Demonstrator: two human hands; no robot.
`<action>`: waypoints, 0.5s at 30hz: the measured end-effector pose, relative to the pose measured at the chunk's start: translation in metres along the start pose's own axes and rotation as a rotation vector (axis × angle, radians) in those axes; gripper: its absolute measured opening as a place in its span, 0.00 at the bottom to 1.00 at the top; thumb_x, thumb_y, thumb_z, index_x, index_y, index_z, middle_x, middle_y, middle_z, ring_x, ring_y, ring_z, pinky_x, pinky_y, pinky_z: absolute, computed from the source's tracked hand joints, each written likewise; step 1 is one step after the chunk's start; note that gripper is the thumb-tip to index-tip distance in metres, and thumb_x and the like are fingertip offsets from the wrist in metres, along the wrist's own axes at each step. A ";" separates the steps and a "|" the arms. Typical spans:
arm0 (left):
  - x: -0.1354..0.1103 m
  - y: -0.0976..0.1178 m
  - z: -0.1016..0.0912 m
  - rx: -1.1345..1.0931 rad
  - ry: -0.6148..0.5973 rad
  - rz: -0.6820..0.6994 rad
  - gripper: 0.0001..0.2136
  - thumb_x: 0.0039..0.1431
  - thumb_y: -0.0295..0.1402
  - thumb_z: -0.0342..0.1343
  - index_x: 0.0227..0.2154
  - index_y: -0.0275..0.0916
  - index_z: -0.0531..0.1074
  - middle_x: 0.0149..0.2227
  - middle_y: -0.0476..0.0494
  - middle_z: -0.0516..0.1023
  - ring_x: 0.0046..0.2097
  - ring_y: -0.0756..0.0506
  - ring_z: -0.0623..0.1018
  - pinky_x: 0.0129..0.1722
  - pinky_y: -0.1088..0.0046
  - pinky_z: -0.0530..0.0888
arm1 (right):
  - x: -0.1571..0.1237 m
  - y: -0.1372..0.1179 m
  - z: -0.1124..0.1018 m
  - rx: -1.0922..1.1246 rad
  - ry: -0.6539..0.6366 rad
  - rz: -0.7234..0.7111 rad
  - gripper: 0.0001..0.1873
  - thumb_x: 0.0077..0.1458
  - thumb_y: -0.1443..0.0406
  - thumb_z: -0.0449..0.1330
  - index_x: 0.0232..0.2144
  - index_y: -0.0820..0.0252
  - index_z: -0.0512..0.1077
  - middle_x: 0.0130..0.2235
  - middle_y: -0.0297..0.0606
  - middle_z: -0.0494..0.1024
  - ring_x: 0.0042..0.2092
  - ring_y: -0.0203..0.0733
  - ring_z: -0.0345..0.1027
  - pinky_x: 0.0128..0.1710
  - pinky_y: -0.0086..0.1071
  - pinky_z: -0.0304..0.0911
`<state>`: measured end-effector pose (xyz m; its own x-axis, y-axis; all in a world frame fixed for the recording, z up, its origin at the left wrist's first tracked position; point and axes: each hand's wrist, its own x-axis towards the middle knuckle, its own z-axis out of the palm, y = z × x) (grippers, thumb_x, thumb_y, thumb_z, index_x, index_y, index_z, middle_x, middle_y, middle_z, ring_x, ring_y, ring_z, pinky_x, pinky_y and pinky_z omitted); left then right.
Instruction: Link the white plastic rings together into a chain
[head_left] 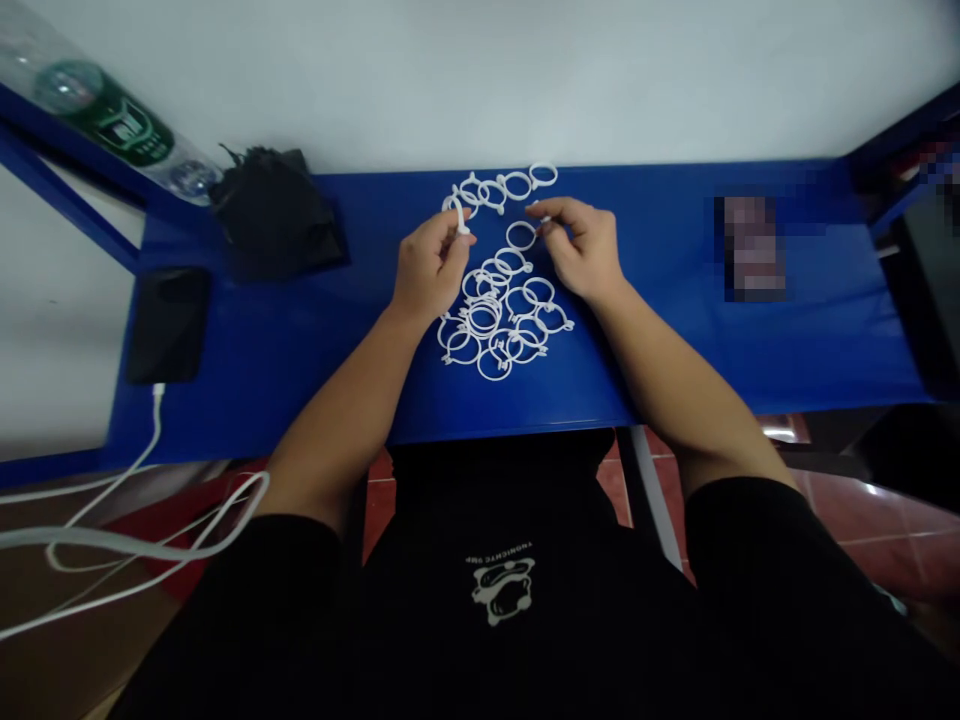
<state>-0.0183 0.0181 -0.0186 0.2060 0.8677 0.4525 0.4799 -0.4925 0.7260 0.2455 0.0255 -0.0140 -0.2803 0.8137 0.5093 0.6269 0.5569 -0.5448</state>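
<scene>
Head view. Left hand [435,262]: thumb and fingers pinched on 1 thin white plastic ring [462,216], held edge-on. Right hand [583,248]: thumb and forefinger narrowly apart, a small white bit at their tips; cannot tell whether they grip it. Thin white round ring [510,224] just beside these fingertips.

Further tabbed white rings [484,318] overlap in a loose pile on the glossy blue tabletop [375,390], between the forearms; a shorter row of white rings [517,197] lies beyond the hands, near the pale wall [525,80].

Writing: clear plastic bottle [184,180], far left, has a green label [124,125] with white characters, too blurred to read. Black T-shirt [420,620] carries a pale graphic with small inverted capitals above it, not reliably legible. Black phone [169,325], white cable [158,400] plugged in, shows no readable text. Pixelated patch, right: contents unreadable.
</scene>
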 end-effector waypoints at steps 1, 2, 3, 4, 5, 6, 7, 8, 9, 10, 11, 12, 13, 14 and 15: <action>0.000 0.000 0.000 0.003 0.003 0.001 0.15 0.73 0.36 0.51 0.57 0.40 0.75 0.44 0.44 0.85 0.45 0.46 0.83 0.51 0.68 0.79 | 0.000 -0.004 0.000 -0.020 -0.014 -0.009 0.23 0.73 0.56 0.47 0.55 0.60 0.77 0.50 0.41 0.84 0.52 0.50 0.79 0.57 0.48 0.72; 0.001 0.000 0.000 0.005 0.007 0.001 0.15 0.73 0.36 0.52 0.57 0.40 0.75 0.44 0.44 0.85 0.45 0.46 0.83 0.50 0.68 0.79 | 0.000 -0.009 0.000 -0.041 -0.025 -0.017 0.23 0.73 0.57 0.47 0.55 0.59 0.77 0.50 0.41 0.84 0.52 0.50 0.79 0.57 0.48 0.72; 0.001 0.001 -0.001 0.009 0.013 0.002 0.15 0.72 0.35 0.52 0.57 0.40 0.75 0.44 0.44 0.84 0.44 0.46 0.83 0.50 0.68 0.79 | 0.001 -0.013 -0.001 -0.062 -0.033 -0.027 0.22 0.72 0.57 0.48 0.55 0.57 0.77 0.50 0.41 0.84 0.52 0.50 0.79 0.58 0.49 0.72; 0.001 0.002 -0.002 0.014 0.012 0.004 0.15 0.72 0.35 0.53 0.57 0.39 0.75 0.43 0.44 0.84 0.43 0.46 0.83 0.49 0.68 0.79 | 0.001 -0.017 -0.001 -0.082 -0.040 -0.041 0.21 0.72 0.58 0.49 0.54 0.57 0.78 0.50 0.40 0.84 0.52 0.51 0.79 0.57 0.49 0.71; 0.001 0.003 -0.002 0.019 0.013 0.006 0.15 0.71 0.34 0.53 0.56 0.39 0.75 0.43 0.43 0.84 0.42 0.46 0.83 0.49 0.68 0.79 | 0.002 -0.021 -0.002 -0.101 -0.046 -0.056 0.21 0.71 0.59 0.49 0.54 0.56 0.78 0.49 0.40 0.85 0.52 0.51 0.79 0.57 0.49 0.71; 0.001 0.004 -0.003 0.021 0.017 0.006 0.15 0.71 0.33 0.52 0.56 0.38 0.76 0.43 0.43 0.84 0.42 0.46 0.82 0.49 0.68 0.79 | 0.002 -0.023 -0.002 -0.116 -0.052 -0.068 0.20 0.70 0.60 0.50 0.54 0.56 0.78 0.48 0.41 0.85 0.51 0.51 0.78 0.57 0.50 0.70; 0.002 0.004 -0.003 0.021 0.023 0.005 0.15 0.71 0.32 0.52 0.56 0.37 0.76 0.43 0.42 0.84 0.42 0.46 0.82 0.49 0.68 0.79 | 0.002 -0.024 -0.003 -0.128 -0.056 -0.077 0.20 0.70 0.62 0.50 0.54 0.56 0.78 0.48 0.41 0.85 0.51 0.50 0.78 0.57 0.49 0.70; 0.002 0.005 -0.004 0.023 0.021 0.004 0.15 0.70 0.31 0.51 0.55 0.37 0.76 0.43 0.42 0.84 0.43 0.46 0.82 0.49 0.68 0.79 | 0.003 -0.025 -0.003 -0.136 -0.056 -0.083 0.21 0.69 0.63 0.50 0.54 0.56 0.78 0.47 0.41 0.85 0.50 0.50 0.78 0.56 0.49 0.70; 0.002 0.005 -0.004 0.026 0.016 0.003 0.15 0.70 0.30 0.51 0.55 0.37 0.76 0.43 0.42 0.84 0.43 0.46 0.82 0.49 0.68 0.79 | 0.003 -0.025 -0.003 -0.140 -0.058 -0.087 0.21 0.68 0.63 0.50 0.54 0.57 0.78 0.47 0.41 0.85 0.49 0.50 0.78 0.56 0.49 0.69; 0.003 0.005 -0.004 0.030 0.012 0.002 0.15 0.69 0.29 0.51 0.54 0.37 0.76 0.43 0.42 0.84 0.43 0.46 0.82 0.49 0.68 0.79 | 0.004 -0.024 -0.003 -0.141 -0.060 -0.088 0.21 0.68 0.64 0.50 0.54 0.57 0.78 0.46 0.41 0.85 0.48 0.49 0.78 0.55 0.48 0.69; 0.003 0.006 -0.004 0.034 0.006 0.001 0.15 0.68 0.28 0.51 0.53 0.37 0.77 0.43 0.42 0.84 0.43 0.46 0.81 0.48 0.68 0.78 | 0.004 -0.023 -0.002 -0.140 -0.060 -0.087 0.21 0.67 0.64 0.50 0.54 0.57 0.79 0.46 0.41 0.85 0.47 0.49 0.78 0.54 0.48 0.69; 0.004 0.006 -0.004 0.037 0.000 0.001 0.15 0.67 0.27 0.51 0.52 0.38 0.77 0.42 0.42 0.84 0.42 0.46 0.81 0.48 0.67 0.78 | 0.004 -0.022 -0.002 -0.139 -0.059 -0.084 0.21 0.67 0.64 0.50 0.53 0.58 0.79 0.45 0.41 0.85 0.46 0.48 0.78 0.54 0.47 0.69; 0.004 0.006 -0.005 0.040 -0.006 0.003 0.15 0.66 0.25 0.51 0.50 0.38 0.78 0.42 0.42 0.84 0.41 0.46 0.81 0.47 0.67 0.78 | 0.005 -0.021 -0.001 -0.138 -0.059 -0.081 0.21 0.66 0.65 0.50 0.52 0.58 0.79 0.44 0.41 0.85 0.45 0.48 0.78 0.53 0.46 0.68; 0.005 0.007 -0.005 0.043 -0.013 0.007 0.15 0.65 0.25 0.51 0.49 0.39 0.79 0.42 0.43 0.83 0.41 0.46 0.81 0.47 0.67 0.78 | 0.005 -0.020 -0.001 -0.137 -0.058 -0.079 0.20 0.65 0.65 0.51 0.51 0.58 0.80 0.44 0.40 0.85 0.45 0.47 0.78 0.53 0.46 0.68; 0.006 0.008 -0.005 0.048 -0.020 0.013 0.14 0.65 0.24 0.50 0.47 0.39 0.79 0.41 0.43 0.83 0.41 0.46 0.80 0.47 0.67 0.78 | 0.005 -0.019 0.000 -0.136 -0.056 -0.078 0.20 0.64 0.66 0.51 0.49 0.58 0.80 0.43 0.40 0.85 0.44 0.47 0.78 0.53 0.45 0.68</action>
<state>-0.0175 0.0190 -0.0081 0.2291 0.8625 0.4511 0.5170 -0.5005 0.6944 0.2325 0.0193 -0.0008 -0.3701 0.7787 0.5065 0.6932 0.5945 -0.4075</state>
